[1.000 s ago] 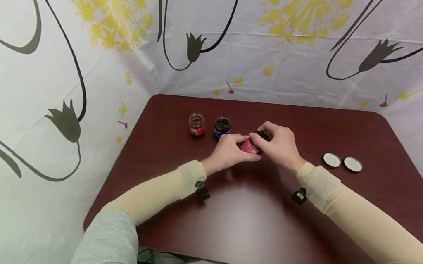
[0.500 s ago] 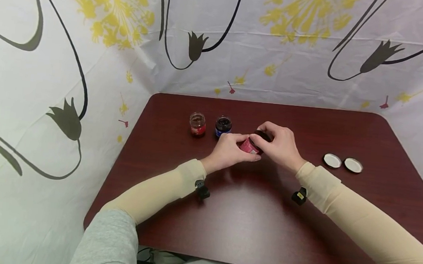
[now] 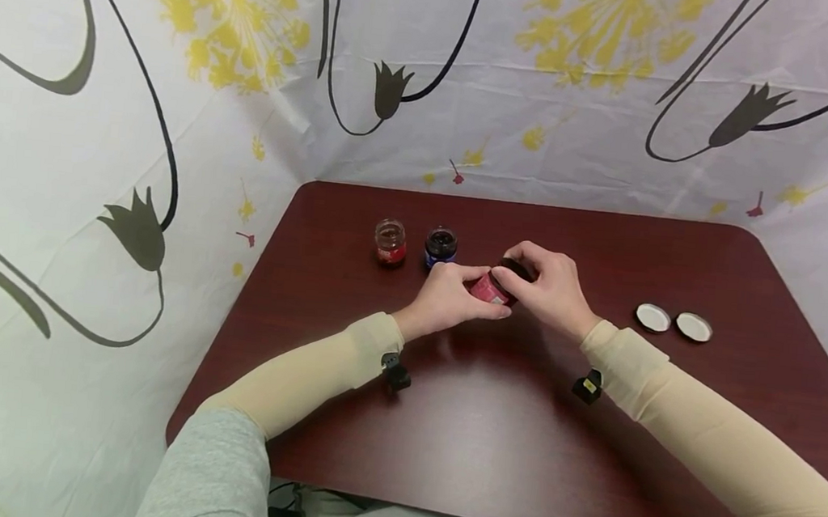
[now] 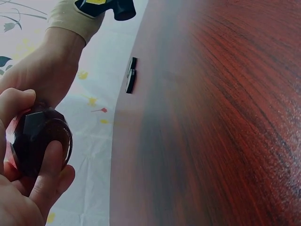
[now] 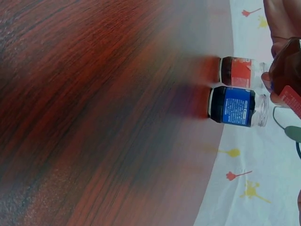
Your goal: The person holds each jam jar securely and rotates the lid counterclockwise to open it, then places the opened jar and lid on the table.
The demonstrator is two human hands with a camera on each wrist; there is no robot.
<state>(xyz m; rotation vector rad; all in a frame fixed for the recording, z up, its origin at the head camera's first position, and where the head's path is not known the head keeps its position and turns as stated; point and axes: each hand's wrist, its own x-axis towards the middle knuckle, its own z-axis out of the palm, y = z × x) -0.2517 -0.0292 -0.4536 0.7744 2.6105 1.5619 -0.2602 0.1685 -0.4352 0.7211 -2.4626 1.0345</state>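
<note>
Held up between both hands in the head view is a small glass jam jar (image 3: pixel 488 289) with a pink-red label, tilted on its side. My left hand (image 3: pixel 447 295) grips its body, thumb on one side and fingers on the other. At its dark lid (image 3: pixel 515 268), my right hand (image 3: pixel 549 289) holds on with thumb and curled fingers. The left wrist view shows the jar's dark faceted glass (image 4: pixel 35 136) between the fingers. Behind the left hand stand two lidless jars, one red-labelled jar (image 3: pixel 390 244) and one blue-labelled jar (image 3: pixel 440 247).
Two lids, a left lid (image 3: pixel 653 318) and a right lid (image 3: pixel 693 327), lie on the right part of the table with their white insides up. The dark red table (image 3: pixel 488 427) meets a patterned cloth (image 3: pixel 582 166) behind and at the left.
The view shifts slightly. Both hands keep their hold on the jar and its lid, with no clear movement between them; the other jars and loose lids stay put.
</note>
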